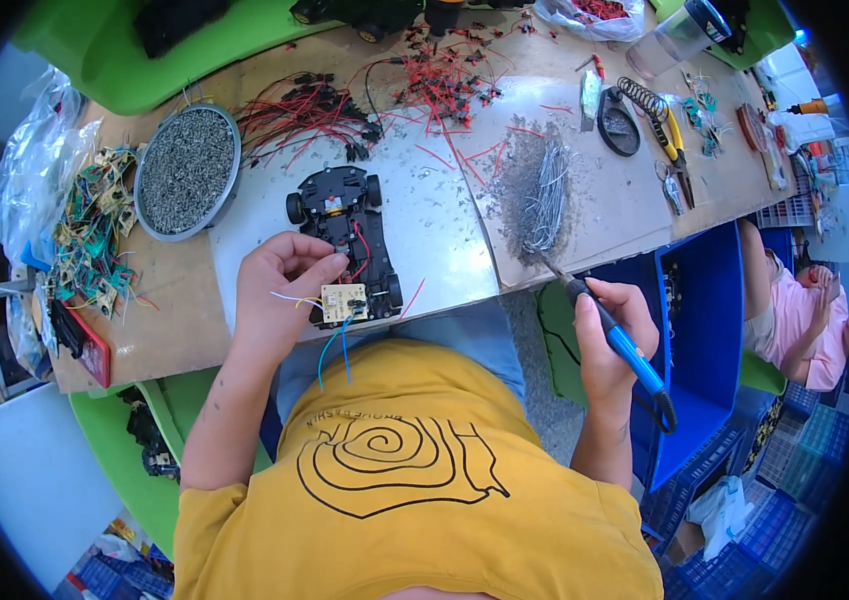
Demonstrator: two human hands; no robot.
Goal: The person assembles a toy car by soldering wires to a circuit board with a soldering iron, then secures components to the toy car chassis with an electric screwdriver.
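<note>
My left hand (290,280) is closed in a pinch at the near end of a black toy car chassis (333,205). What sits between its fingertips is hidden. Just below the fingers, a small tan circuit board (345,302) overlaps the chassis, with white, yellow, blue and green wires coming off it. A red wire (362,245) curves along the chassis close to my thumb. In my right hand (613,335) is a blue-handled soldering iron (635,358), gripped like a pen. Its tip points to the near end of a heap of thin silvery wire (548,195) ringed by grey residue.
A round tray of grey bits (188,168) and a pile of circuit boards (95,225) stand left. Red and black wires (310,115) lie at the back. Yellow-handled pliers (673,135) lie right, beyond a black ring-shaped holder (619,125). Another person (805,320) sits far right beyond blue bins (695,350).
</note>
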